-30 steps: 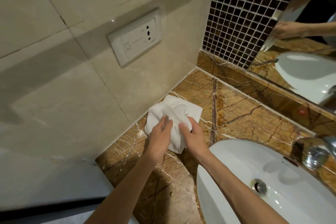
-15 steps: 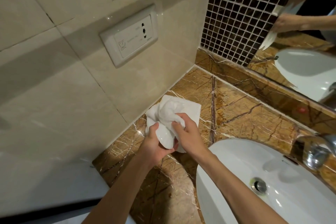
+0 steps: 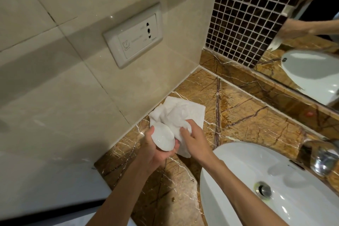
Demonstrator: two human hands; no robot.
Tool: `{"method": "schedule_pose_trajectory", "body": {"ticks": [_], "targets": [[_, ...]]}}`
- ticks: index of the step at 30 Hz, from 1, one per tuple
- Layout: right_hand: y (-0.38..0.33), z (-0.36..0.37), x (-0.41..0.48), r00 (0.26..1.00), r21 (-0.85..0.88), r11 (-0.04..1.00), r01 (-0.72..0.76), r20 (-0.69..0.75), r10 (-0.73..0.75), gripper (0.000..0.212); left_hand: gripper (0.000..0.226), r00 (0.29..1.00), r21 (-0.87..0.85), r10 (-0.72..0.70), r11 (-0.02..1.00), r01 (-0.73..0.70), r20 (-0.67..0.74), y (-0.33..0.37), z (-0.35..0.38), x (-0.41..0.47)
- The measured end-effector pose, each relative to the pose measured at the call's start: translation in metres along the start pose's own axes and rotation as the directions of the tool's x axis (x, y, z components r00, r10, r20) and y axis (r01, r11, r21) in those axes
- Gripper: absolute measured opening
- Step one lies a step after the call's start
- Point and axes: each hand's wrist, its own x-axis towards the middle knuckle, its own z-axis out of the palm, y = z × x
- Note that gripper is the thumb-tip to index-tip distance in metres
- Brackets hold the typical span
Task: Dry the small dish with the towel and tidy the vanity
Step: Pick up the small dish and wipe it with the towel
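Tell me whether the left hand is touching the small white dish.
Touching. The head view shows the left hand cupping the small white dish, thumb on its rim.

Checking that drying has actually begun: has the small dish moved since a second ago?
Yes. The small dish, hidden under the towel earlier, is now in the left hand, nearer the counter's front edge.

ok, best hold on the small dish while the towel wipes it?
Likely by the rim, from below and the left, as the left hand holds it: the small dish is shallow, glossy and tilted, so fingers on opposite edges leave its face free for the towel in the right hand.
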Motion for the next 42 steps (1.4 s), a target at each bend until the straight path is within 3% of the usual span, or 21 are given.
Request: {"method": "schedule_pose_trajectory", "body": {"ticks": [5,9,13,17,21,25,29,38,42], "targets": [[0.004,0.001,-0.011,1.000,0.018,1.000,-0.014,-0.016,0.014,0.017,0.039,0.999,-0.045,-0.016,0.999,0.014,-0.042,-0.001,0.005,0.003],[0.001,-0.004,-0.019,0.998,-0.024,0.998,0.061,0.007,-0.061,0.019,0.060,0.998,0.092,0.052,0.994,-0.050,-0.021,0.003,0.000,0.010],[-0.004,0.001,-0.025,0.994,-0.055,0.992,0.110,0.028,-0.109,0.016,0.046,0.980,0.073,0.068,0.996,-0.055,-0.185,-0.003,0.002,0.016],[-0.012,0.005,-0.022,0.988,-0.102,0.984,0.146,0.059,-0.141,0.022,0.047,0.986,0.155,0.088,0.986,-0.065,-0.141,-0.011,-0.004,0.006],[-0.015,0.008,-0.019,0.985,-0.143,0.976,0.166,0.072,-0.157,0.019,0.040,0.976,0.212,0.193,0.963,-0.169,-0.100,-0.009,-0.002,-0.001],[-0.017,0.011,-0.027,0.982,-0.095,0.980,0.178,0.075,-0.171,0.021,0.041,0.930,0.273,0.296,0.933,-0.233,-0.218,-0.006,0.005,-0.004],[-0.022,0.013,-0.023,0.984,-0.029,0.986,0.162,0.078,-0.160,0.018,0.029,0.905,0.345,0.356,0.901,-0.265,-0.234,-0.012,0.005,-0.006],[-0.004,0.002,-0.010,1.000,0.051,0.999,0.002,-0.008,-0.002,0.015,0.031,0.935,0.381,0.353,0.868,-0.318,-0.024,-0.013,0.001,-0.023],[0.006,-0.002,-0.011,0.975,0.157,0.984,-0.086,-0.189,0.115,0.014,0.036,0.899,0.556,0.422,0.722,-0.412,0.117,-0.007,-0.004,-0.028]]}}
